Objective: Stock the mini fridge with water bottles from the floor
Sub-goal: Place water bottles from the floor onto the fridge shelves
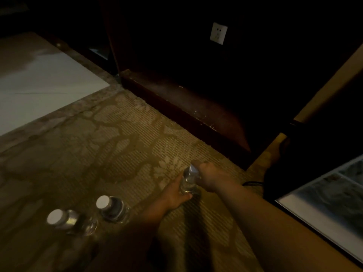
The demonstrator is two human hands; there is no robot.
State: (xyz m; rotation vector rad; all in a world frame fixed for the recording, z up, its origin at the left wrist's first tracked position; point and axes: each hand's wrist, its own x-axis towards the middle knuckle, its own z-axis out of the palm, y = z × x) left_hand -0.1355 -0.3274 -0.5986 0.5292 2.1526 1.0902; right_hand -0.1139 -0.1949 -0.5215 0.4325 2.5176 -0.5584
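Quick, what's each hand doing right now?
Left hand: closed around the base of the water bottle standing on the carpet.
Right hand: closed on the same bottle's top.

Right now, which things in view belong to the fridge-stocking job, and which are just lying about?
Job:
held bottle, in left hand and right hand
middle bottle, standing on carpet
far-left bottle, standing on carpet

Just there:
wall socket
dark cabinet base
white floor tile
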